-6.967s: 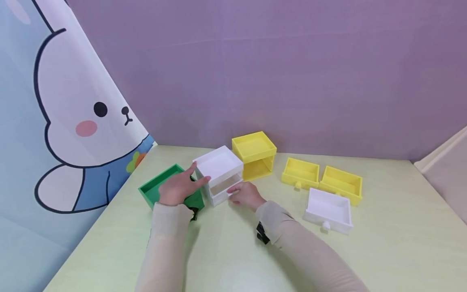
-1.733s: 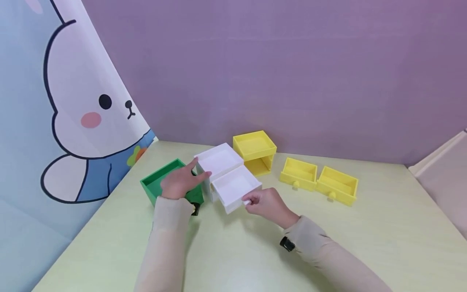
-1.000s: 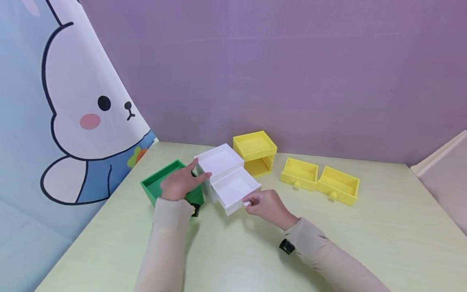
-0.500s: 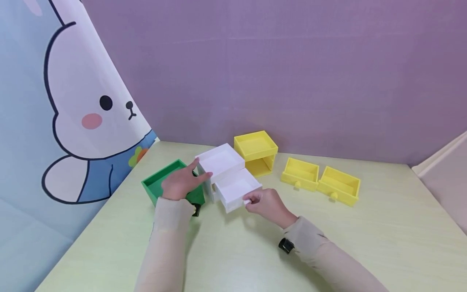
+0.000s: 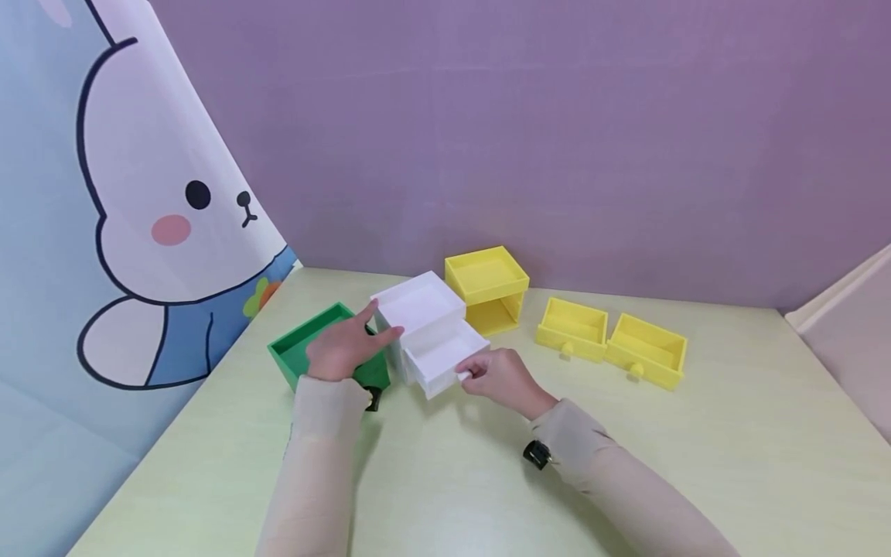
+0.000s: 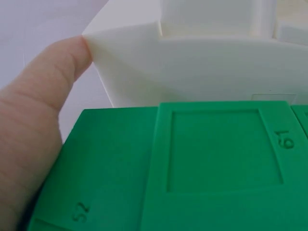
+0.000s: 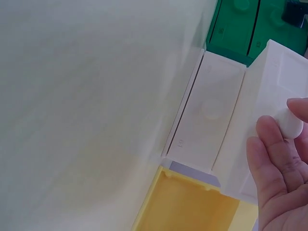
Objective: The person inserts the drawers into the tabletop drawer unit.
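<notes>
A white mini cabinet (image 5: 420, 302) stands left of centre. A white drawer (image 5: 445, 348) sticks partway out of its upper opening. My right hand (image 5: 503, 381) pinches this drawer's round knob (image 7: 289, 124) between thumb and fingers. Below it, the lower drawer front (image 7: 204, 110) sits in the cabinet, seen in the right wrist view. My left hand (image 5: 343, 346) rests against the cabinet's left side, index finger and thumb spread along its edge. Under that hand is a green cabinet (image 5: 292, 352), partly hidden by it.
Behind and right of the white cabinet stands a yellow cabinet (image 5: 486, 278) with its front open. Two yellow drawers, one left (image 5: 572, 329) and one right (image 5: 646, 352), lie side by side on the table (image 5: 731, 433). A purple backdrop (image 5: 557, 139) rises along the table's back edge.
Seven seconds ago this white drawer lay on the table at right, and my right hand was at the cabinet's lower front. Over the last half second the drawer has slid further in.
</notes>
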`<move>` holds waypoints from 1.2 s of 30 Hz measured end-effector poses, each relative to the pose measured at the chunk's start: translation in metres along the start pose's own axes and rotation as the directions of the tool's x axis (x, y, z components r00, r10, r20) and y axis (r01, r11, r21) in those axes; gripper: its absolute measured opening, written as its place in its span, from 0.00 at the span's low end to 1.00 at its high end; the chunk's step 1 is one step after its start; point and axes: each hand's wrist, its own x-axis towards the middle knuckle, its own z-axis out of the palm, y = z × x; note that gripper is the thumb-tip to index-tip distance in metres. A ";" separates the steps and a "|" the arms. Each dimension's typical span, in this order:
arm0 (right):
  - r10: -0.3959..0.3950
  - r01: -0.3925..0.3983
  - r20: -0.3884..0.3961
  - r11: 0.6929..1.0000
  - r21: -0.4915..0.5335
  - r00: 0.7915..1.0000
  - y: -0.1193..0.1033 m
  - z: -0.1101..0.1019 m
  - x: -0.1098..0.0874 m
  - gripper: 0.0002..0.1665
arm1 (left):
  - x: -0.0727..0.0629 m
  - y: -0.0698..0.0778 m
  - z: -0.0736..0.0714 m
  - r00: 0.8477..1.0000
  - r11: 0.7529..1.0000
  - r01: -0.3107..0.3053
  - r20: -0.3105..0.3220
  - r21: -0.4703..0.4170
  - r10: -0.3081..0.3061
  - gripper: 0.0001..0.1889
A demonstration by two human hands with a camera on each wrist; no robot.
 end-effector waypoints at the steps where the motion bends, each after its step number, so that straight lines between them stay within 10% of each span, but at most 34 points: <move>1: 0.007 -0.007 0.002 1.000 0.007 1.000 0.000 0.000 0.001 0.09 | 0.000 0.000 0.000 1.000 1.000 0.000 0.002 -0.001 0.000 0.45; 18: 0.221 -0.215 0.016 0.927 0.307 0.975 0.015 0.009 -0.001 0.12 | -0.002 0.003 0.003 1.000 1.000 0.008 0.013 -0.010 -0.007 0.45; 20: 0.238 -0.243 0.068 0.862 0.445 0.969 0.017 0.008 -0.003 0.13 | -0.002 0.003 0.002 1.000 1.000 0.001 0.010 -0.008 -0.001 0.45; 27: 0.304 -0.416 0.303 0.449 0.791 0.903 0.021 0.005 -0.005 0.13 | -0.002 0.000 -0.001 1.000 1.000 -0.002 0.011 0.000 0.002 0.45; 36: 0.331 -0.387 0.265 0.390 0.836 0.906 0.017 0.009 -0.005 0.15 | 0.002 -0.002 -0.001 1.000 1.000 0.004 0.023 0.012 -0.005 0.45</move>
